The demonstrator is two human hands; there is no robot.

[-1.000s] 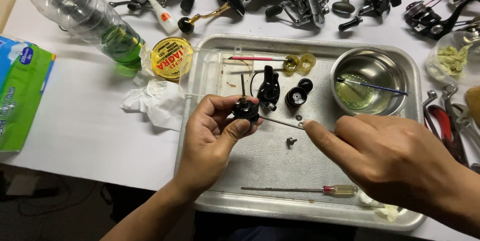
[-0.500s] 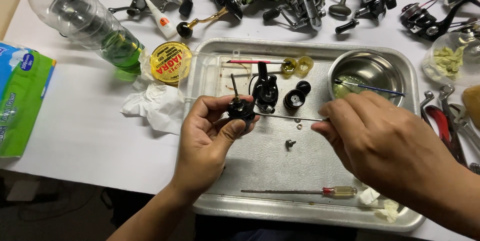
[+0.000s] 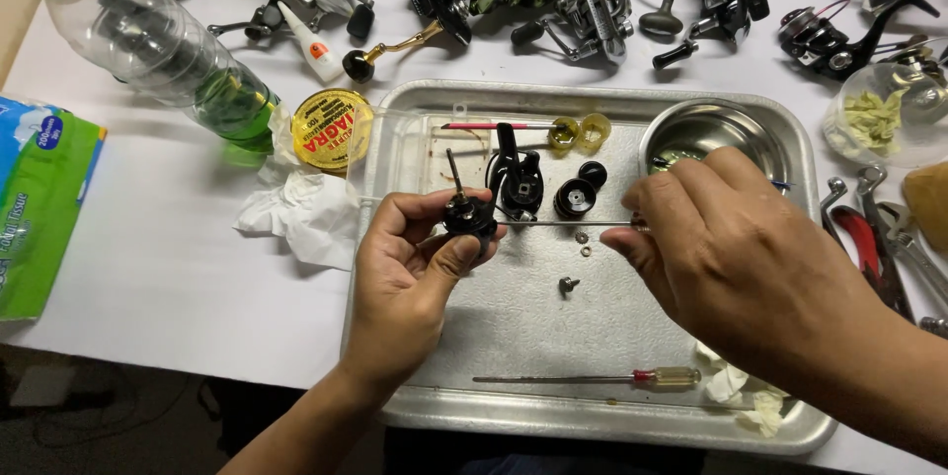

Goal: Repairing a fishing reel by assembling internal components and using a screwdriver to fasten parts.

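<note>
- Left hand (image 3: 415,268) is pinched shut on a small black reel part (image 3: 468,216) with a thin shaft sticking up, held just above the left side of the tray (image 3: 612,435).
- Right hand (image 3: 736,258) is closed on a thin rod (image 3: 563,223) whose tip meets the part from the right. The fingers hide the handle end, so I can't tell what sort of tool it is.
- Biggest risk, I'd say: the rod skids off the part if it's pushed at a slant. The tip would then head for the left thumb or scratch the part.
- The part is held by fingertips only. Anything greasy on it and a hard push could pop it loose.
- A loose screw (image 3: 569,285) and small washers (image 3: 583,243) lie right under the rod. A dropped part or a brushing wrist could send them skating around the tray.
- The black housing (image 3: 518,184) and black cap (image 3: 575,198) sit just behind the rod, easy to bump.
- The screwdriver (image 3: 592,377) lies near the front rim, under the right forearm, so a sleeve drag might roll it.
</note>
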